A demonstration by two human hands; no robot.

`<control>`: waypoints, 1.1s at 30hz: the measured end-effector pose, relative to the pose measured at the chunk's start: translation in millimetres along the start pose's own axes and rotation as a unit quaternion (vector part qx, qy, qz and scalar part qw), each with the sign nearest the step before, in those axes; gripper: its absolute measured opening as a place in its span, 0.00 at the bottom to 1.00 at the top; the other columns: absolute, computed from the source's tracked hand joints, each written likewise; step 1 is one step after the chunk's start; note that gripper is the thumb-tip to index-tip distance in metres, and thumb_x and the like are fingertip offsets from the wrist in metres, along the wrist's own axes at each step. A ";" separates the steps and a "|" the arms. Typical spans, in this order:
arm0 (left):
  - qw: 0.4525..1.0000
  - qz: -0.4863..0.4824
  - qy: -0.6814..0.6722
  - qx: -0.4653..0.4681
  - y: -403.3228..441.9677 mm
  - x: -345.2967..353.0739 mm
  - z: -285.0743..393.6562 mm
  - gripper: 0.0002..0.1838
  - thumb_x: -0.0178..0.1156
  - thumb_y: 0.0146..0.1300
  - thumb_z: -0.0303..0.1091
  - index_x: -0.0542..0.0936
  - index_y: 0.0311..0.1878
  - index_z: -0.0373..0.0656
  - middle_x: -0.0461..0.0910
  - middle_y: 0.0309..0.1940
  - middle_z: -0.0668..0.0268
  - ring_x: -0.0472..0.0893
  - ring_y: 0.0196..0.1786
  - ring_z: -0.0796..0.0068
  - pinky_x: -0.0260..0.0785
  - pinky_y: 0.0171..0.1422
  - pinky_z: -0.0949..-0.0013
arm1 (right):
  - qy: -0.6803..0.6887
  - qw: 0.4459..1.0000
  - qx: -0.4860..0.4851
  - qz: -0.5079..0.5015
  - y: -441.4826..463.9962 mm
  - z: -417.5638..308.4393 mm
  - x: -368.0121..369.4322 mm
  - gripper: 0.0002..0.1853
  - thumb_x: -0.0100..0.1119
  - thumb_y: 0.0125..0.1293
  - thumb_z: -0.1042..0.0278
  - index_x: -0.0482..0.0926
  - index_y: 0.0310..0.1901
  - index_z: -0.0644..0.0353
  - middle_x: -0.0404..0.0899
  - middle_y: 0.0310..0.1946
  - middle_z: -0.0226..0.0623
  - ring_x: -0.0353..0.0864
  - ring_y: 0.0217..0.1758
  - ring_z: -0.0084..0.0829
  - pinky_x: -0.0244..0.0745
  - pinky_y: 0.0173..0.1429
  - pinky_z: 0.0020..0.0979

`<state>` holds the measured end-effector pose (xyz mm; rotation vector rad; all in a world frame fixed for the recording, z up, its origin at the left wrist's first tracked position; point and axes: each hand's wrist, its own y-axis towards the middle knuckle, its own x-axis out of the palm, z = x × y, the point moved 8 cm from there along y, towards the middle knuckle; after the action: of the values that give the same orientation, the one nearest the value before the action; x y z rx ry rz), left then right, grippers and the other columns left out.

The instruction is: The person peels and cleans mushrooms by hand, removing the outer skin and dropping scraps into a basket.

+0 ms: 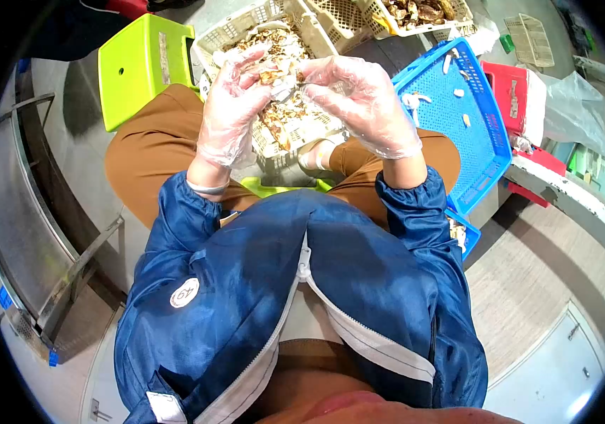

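A piece held up over the crate
The left hand (226,116) pinched the brownish piece (270,76) — the right hand's (367,106) fingertips curled close, grip unclear — above the crate (316,37), likely to catch scraps.

1 lime-green stool (129,74) stands at upper left, 1 clear plastic bag (577,109) at upper right.

Two gloved hands (232,106), one lime-green stool (133,71), one round badge (184,292) and two blue baskets (451,166) show. There are at least four cream baskets (228,30) and at least five white pieces (459,92). The shells (423,10) are too many to count.
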<state>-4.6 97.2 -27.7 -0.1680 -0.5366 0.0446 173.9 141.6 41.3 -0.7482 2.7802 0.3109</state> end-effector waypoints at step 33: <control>0.942 0.009 0.269 0.201 -9.0 10.7 12.8 0.32 0.63 0.68 0.14 0.72 0.75 0.35 0.76 0.72 0.57 0.78 0.73 0.65 0.69 0.81 0.60 | 0.014 0.995 0.034 0.096 -6.3 -2.4 19.8 0.10 0.72 0.68 0.73 0.86 0.49 0.65 0.91 0.41 0.42 0.91 0.44 0.36 0.83 0.49 0.33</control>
<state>-2.0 91.2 -10.0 0.2131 0.0281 0.1206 160.1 126.4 37.0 -0.4741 2.8774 0.2402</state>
